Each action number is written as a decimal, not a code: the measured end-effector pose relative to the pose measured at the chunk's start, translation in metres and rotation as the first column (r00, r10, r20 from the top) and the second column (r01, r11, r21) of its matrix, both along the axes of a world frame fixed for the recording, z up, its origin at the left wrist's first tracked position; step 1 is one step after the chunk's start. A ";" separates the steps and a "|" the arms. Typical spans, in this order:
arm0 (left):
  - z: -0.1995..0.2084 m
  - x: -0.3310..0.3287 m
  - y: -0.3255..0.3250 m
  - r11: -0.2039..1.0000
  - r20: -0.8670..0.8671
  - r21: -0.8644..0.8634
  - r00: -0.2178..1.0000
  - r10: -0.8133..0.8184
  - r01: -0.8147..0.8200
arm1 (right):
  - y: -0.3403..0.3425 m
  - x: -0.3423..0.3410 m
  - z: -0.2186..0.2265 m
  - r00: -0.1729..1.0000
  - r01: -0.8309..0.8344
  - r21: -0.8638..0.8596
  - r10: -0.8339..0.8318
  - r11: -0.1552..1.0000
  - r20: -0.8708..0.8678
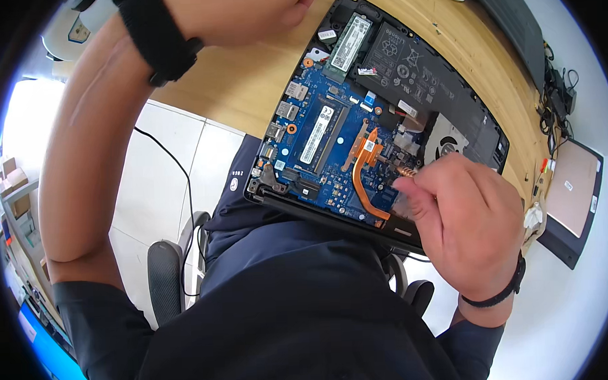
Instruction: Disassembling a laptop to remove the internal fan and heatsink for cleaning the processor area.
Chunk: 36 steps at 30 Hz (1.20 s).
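Note:
An opened laptop [447,84] lies bottom-up on the wooden table [240,85], showing its blue circuit board [315,122], copper heat pipe [363,168], black battery [413,65] and fan [446,145]. My right hand [469,214] is closed around a small screwdriver [405,171] whose tip points at the heat pipe area near the fan. My left hand [244,14] is raised near the top edge, fingers curled, with a black band [158,37] on the wrist; whether it holds anything is hidden.
A closed pink-lidded laptop [575,194] lies at the right beside tangled cables [558,94]. A dark device [512,22] sits at the table's far edge. Below are an office chair's armrest [165,275], a black cable [183,187] on the tiled floor, and shelves [17,213] at the left.

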<state>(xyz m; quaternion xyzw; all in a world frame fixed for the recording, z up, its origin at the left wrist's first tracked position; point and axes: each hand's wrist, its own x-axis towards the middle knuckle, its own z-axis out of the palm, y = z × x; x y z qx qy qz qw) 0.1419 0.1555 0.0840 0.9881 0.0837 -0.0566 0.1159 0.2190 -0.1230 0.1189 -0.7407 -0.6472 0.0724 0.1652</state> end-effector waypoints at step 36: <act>0.007 -0.020 -0.014 0.997 0.128 -0.076 0.992 0.001 0.008 | 0.006 0.025 -0.005 0.950 -0.275 0.003 0.272 0.961 -0.153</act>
